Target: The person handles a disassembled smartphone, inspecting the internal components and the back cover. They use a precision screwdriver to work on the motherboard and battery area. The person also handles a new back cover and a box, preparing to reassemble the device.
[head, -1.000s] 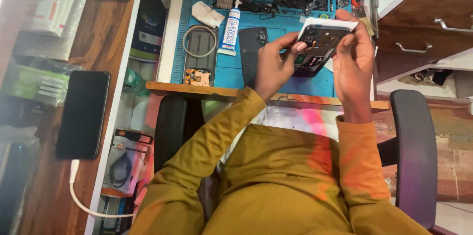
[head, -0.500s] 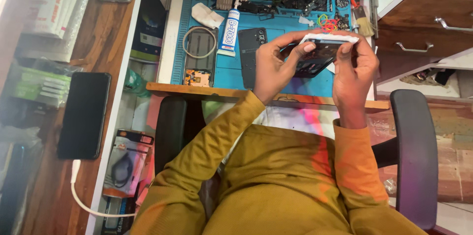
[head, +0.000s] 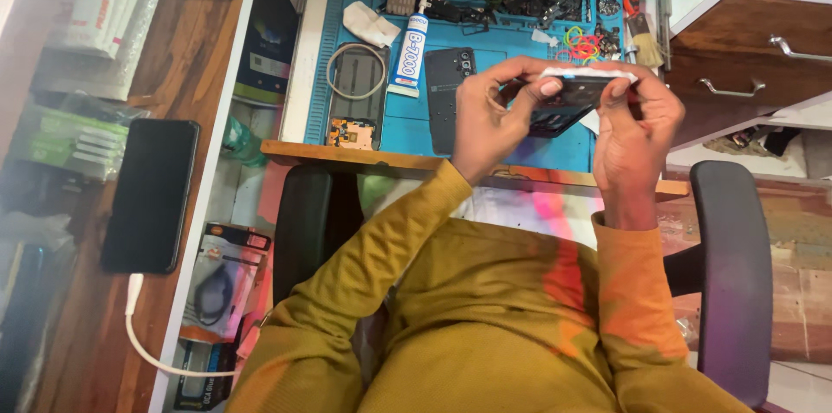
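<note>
Both hands clamp the dark phone (head: 568, 99) edge-up above the blue mat (head: 520, 140), its long axis running across from the left hand (head: 485, 123) to the right hand (head: 631, 131), equally near.

Right of centre in the upper frame, the left hand (head: 487, 118) and the right hand (head: 631, 131) together grip a dark smartphone (head: 568, 94), held edge-on above the blue repair mat (head: 511, 131). On the mat, left of the hands, lie a black phone back cover (head: 446, 88), a white glue tube (head: 409, 56) and a phone frame (head: 357, 82). At left, a black phone (head: 150, 195) rests on the wooden desk (head: 204, 58), a white cable (head: 143, 339) below it.
</note>
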